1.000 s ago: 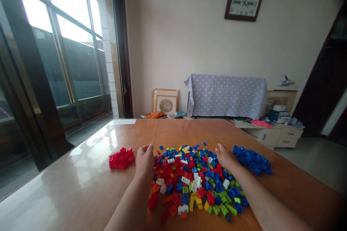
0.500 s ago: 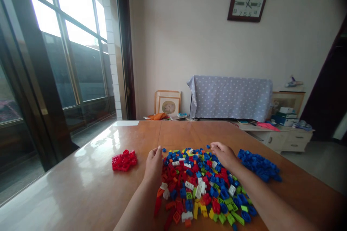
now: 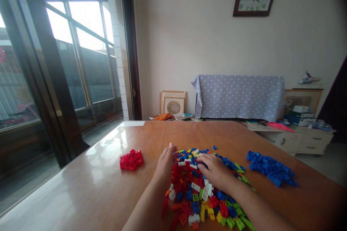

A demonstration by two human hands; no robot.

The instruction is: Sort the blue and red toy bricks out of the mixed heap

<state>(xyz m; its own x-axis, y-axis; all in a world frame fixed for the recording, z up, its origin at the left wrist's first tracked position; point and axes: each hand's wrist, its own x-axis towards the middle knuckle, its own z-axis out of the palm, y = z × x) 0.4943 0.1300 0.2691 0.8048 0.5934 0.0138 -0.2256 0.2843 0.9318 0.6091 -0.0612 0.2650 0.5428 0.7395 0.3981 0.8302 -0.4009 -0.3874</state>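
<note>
A wide pile of mixed toy building bricks (image 3: 195,187) in red, blue, white, yellow and green covers the table before me. My left hand (image 3: 166,159) stands on edge along the pile's upper left side, fingers stretched out, with nothing seen in it. Over the upper middle of the bricks lies my right hand (image 3: 215,170), palm down and fingers apart. What its fingertips touch is partly hidden beneath it. Off to the left sits a small heap of red bricks (image 3: 131,160). A larger heap of blue bricks (image 3: 271,168) lies at the right.
The brown wooden table (image 3: 103,187) has a shiny top. Just beyond the pile sits one loose blue piece (image 3: 214,147). Behind the table are a cloth-draped object (image 3: 240,97) and a low white cabinet (image 3: 309,142). Glass doors (image 3: 89,68) stand at left.
My right hand has come from the pile's far right edge inward over the bricks, its fingers opening. My left hand's fingers have straightened. The whole view has shifted slightly.
</note>
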